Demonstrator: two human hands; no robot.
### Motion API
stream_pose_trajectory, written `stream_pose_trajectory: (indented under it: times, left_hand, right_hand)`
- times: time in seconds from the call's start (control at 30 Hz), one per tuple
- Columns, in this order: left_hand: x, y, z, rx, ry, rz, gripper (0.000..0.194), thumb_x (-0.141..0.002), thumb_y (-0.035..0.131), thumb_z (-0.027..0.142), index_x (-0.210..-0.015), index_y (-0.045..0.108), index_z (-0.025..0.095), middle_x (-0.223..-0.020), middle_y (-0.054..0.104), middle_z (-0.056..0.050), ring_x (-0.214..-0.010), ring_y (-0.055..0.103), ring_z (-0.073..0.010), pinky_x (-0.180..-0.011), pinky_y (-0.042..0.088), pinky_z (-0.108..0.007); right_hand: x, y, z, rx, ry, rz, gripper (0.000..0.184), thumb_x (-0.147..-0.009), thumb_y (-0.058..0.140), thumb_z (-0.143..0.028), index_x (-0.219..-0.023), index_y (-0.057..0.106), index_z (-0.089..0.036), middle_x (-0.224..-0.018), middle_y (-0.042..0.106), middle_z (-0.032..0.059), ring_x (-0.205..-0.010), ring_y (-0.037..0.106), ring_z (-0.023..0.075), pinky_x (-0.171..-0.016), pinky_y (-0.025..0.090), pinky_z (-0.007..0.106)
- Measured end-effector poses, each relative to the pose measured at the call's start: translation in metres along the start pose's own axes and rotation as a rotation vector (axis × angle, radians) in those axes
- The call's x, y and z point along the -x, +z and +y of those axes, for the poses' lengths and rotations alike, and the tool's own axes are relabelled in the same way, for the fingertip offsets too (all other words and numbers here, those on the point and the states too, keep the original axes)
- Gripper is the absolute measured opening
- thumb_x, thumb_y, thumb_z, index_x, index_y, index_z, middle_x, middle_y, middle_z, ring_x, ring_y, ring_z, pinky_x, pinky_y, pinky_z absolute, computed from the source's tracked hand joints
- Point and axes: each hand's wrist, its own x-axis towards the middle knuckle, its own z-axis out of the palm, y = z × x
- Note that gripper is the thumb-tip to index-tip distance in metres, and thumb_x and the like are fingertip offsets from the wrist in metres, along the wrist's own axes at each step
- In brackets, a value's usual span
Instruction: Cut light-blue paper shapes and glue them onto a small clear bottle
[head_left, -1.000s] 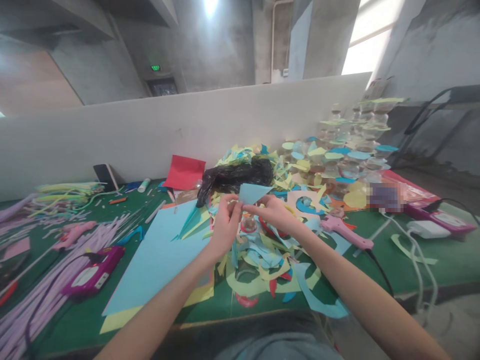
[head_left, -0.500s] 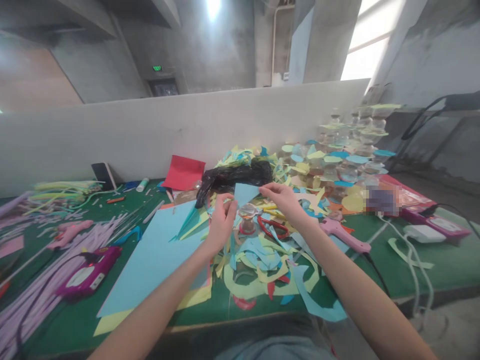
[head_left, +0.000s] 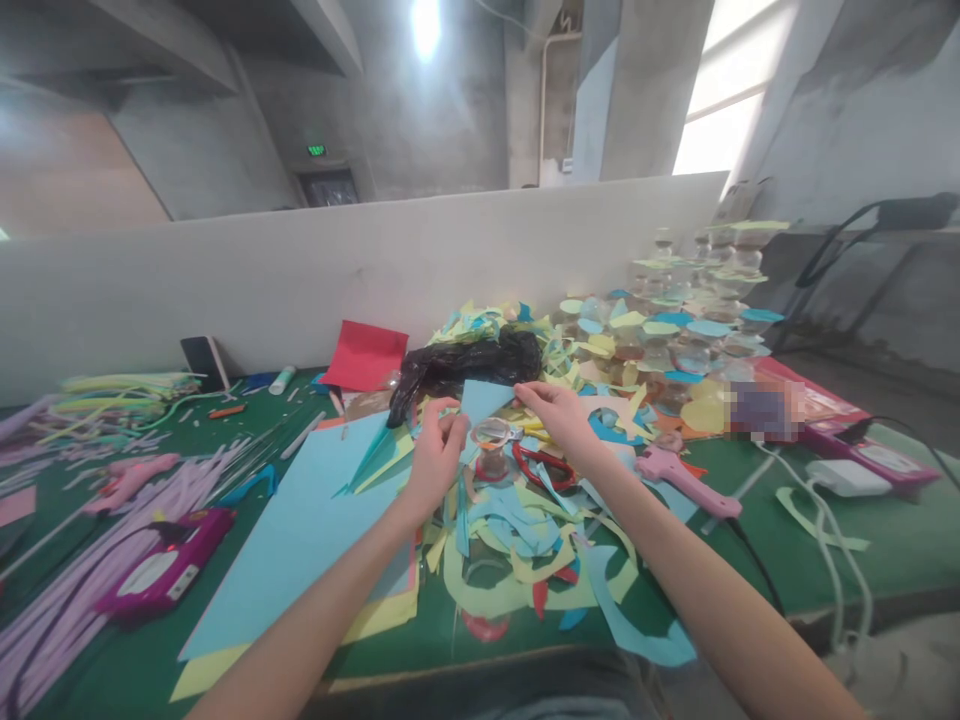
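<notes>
A small piece of light blue paper [head_left: 482, 399] is stretched between my two hands. At its left edge, my left hand [head_left: 433, 455] pinches it with thumb and fingers. My right hand [head_left: 553, 418] grips the right corner between thumb and fingertips. Just below the paper stands a small clear waisted plastic piece [head_left: 492, 462], like a cut bottle part. Red-handled scissors [head_left: 546, 466] lie close by it, partly covered by paper scraps. Blue and pale green offcuts [head_left: 517, 520] are heaped under and around my hands.
Stacked blue and yellow sheets [head_left: 300, 540] lie left. A black plastic bag [head_left: 472, 362] sits behind my hands. Pink glue guns [head_left: 686, 480] [head_left: 135, 478] rest on both sides. Clear bottle pieces with paper discs [head_left: 694, 330] stand back right. White cables [head_left: 832, 540] hang over the front edge.
The view has shifted slightly, so the scene sits a little lower. Both hands keep their hold on the blue paper, with hardly any movement.
</notes>
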Motion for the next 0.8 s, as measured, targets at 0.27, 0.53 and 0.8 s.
stream_pose_trajectory:
  times: [0.27,0.53,0.8]
  left_hand:
    - [-0.01,-0.008,0.01,0.017,-0.01,0.083,0.041,-0.087,0.055,0.039,-0.124,0.048,0.021,-0.093,0.06,-0.003,-0.083,0.057,-0.0142,-0.073,0.044,-0.025]
    - [-0.012,-0.008,0.021,0.142,-0.113,0.074,0.041,-0.081,0.061,0.036,-0.118,0.051,0.021,-0.079,0.055,0.002,-0.059,0.05,-0.0091,-0.056,0.042,-0.021]
    - [-0.007,-0.002,0.018,0.375,-0.244,0.046,0.053,-0.077,0.069,0.037,-0.124,0.048,0.024,-0.095,0.056,0.0,-0.071,0.056,-0.0087,-0.065,0.049,-0.022]
  right_hand:
    - [-0.001,0.005,0.001,-0.059,-0.016,-0.036,0.043,-0.08,0.057,-0.062,-0.078,0.067,-0.021,-0.081,0.066,0.004,-0.069,0.054,0.0182,-0.058,0.039,0.028]
    - [0.006,0.012,0.0,0.038,-0.286,0.033,0.031,-0.088,0.054,-0.041,-0.113,0.059,-0.023,-0.097,0.061,0.0053,-0.084,0.057,0.019,-0.074,0.049,0.031]
    - [0.015,0.021,0.003,0.625,-0.846,-0.057,0.024,-0.096,0.049,-0.025,-0.118,0.061,-0.026,-0.106,0.059,0.0091,-0.095,0.054,0.023,-0.085,0.044,0.038]
